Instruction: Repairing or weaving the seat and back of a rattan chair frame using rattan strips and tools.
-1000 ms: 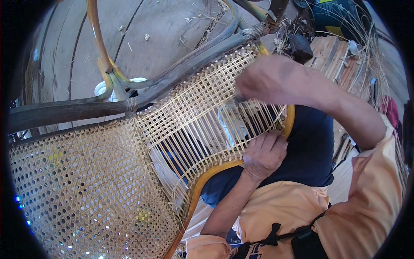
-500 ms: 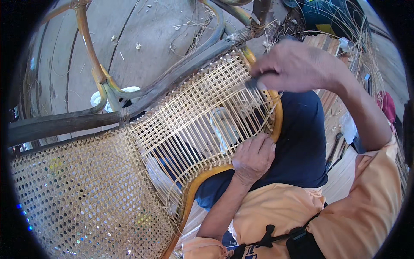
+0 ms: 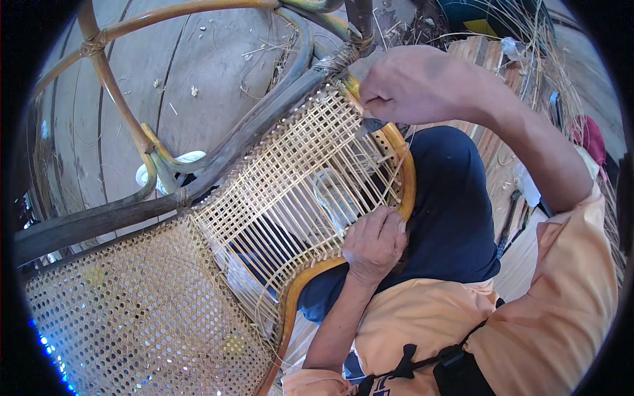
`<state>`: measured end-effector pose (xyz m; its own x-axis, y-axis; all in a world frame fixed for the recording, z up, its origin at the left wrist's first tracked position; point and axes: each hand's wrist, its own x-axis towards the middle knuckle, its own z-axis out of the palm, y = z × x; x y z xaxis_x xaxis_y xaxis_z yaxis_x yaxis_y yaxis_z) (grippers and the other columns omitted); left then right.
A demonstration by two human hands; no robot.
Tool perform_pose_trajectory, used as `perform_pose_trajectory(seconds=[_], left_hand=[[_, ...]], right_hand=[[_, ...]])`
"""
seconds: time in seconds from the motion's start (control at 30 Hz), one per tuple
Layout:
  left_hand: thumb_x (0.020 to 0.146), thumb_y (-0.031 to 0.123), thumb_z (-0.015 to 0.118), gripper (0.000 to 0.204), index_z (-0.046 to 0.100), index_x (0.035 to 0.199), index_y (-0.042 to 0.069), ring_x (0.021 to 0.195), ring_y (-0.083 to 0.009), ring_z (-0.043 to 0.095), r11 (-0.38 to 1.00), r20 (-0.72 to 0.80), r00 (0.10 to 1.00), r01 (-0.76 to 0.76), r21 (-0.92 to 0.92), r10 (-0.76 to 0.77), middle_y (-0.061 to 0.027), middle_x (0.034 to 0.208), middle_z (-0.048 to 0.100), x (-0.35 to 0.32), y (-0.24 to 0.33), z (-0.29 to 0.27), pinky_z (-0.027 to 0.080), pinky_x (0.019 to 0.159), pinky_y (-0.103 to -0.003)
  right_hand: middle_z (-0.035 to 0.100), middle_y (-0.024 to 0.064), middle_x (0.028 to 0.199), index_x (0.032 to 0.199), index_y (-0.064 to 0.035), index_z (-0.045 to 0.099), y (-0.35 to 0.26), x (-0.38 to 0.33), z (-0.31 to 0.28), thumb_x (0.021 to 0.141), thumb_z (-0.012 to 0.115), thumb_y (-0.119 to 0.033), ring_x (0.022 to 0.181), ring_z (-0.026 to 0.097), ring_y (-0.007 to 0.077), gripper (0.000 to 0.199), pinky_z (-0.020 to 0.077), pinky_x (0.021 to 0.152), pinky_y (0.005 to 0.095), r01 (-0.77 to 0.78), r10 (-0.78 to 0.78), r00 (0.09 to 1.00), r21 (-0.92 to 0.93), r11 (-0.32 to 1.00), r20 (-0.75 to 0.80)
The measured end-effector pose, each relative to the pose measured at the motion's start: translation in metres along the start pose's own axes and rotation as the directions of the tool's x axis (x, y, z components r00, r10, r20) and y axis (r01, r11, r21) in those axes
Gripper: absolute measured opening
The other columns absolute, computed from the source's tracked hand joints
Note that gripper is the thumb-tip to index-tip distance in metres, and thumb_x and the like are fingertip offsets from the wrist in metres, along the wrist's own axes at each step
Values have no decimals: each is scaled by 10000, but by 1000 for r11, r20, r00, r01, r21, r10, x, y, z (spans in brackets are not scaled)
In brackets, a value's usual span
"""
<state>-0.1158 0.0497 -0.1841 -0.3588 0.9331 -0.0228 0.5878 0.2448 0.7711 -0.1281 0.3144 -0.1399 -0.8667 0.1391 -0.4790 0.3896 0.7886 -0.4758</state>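
- You are working over a caned panel [image 3: 152, 313], set in a rattan frame, which is filling the middle and lower left of the view, just in front of your body.
- Its long axis is slanting from lower left to upper right; the close-woven part is lying at the lower left, and the open-weave section [image 3: 264, 175] is pointing to the upper right, toward a lashed joint [image 3: 337, 63].
- Along its far side a dark pole [image 3: 271, 124] is running on much the same slant, while the yellow rim [image 3: 407, 175] is curving around the near side and the right end, beside your dark trousers [image 3: 452, 198].
- Within that section, bare strands are running crosswise from upper left to lower right nearest you; a finished-looking grid is covering the far half.
- Your right hand [image 3: 416, 82] is clenching a dark flat tool [image 3: 374, 124] at the upper right end (mostly hidden under your fist, so its direction is hard to tell).
- Your left hand [image 3: 375, 241] is resting with bent fingers at the near rim; whether it is gripping or only steadying, I cannot tell.
- For writing, dark printing [image 3: 381, 386] is showing on your orange shirt [image 3: 426, 317], partly cut off at the lower edge.
- A yellow patch [image 3: 480, 27] is showing on the dark green container [image 3: 456, 16], too small to read.
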Motion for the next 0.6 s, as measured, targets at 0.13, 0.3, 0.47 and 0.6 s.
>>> perform_pose_trajectory(seconds=[0.13, 0.3, 0.47, 0.6], left_hand=[[712, 114, 654, 106, 647, 816, 91, 701, -220, 585, 1000, 6, 1000, 5, -3, -5, -39, 867, 616, 2, 1, 0, 470, 621, -320], [728, 114, 646, 89, 647, 814, 93, 699, -216, 584, 1000, 8, 1000, 10, -13, -10, -36, 856, 618, 3, 3, 1, 467, 621, -319], [748, 104, 632, 71, 644, 813, 77, 696, -229, 587, 1000, 8, 1000, 19, 7, -19, -46, 846, 613, 4, 5, -3, 473, 631, -328], [785, 82, 592, 153, 631, 924, 31, 836, -300, 575, 990, 12, 991, 135, 48, -136, -126, 958, 595, 23, 14, -6, 460, 759, -396]], right_hand=[[591, 227, 662, 713, 19, 655, -2, -3, -5, 745, 526, -153, 654, 644, 332, 218, 510, 646, 406, -41, 48, 983, -42, 998, 178], [556, 151, 599, 769, 14, 648, 13, -15, -12, 816, 560, -245, 548, 554, 250, 278, 467, 567, 333, -53, 56, 997, 62, 997, -49], [540, 50, 727, 1020, -42, 631, 30, -108, -17, 874, 566, -421, 669, 513, 150, 411, 426, 606, 287, -174, 318, 903, 430, 886, -289], [558, 38, 851, 1151, -56, 582, 49, -180, 26, 859, 593, -393, 771, 525, 146, 447, 424, 683, 294, -445, 581, 811, 574, 687, -67]])
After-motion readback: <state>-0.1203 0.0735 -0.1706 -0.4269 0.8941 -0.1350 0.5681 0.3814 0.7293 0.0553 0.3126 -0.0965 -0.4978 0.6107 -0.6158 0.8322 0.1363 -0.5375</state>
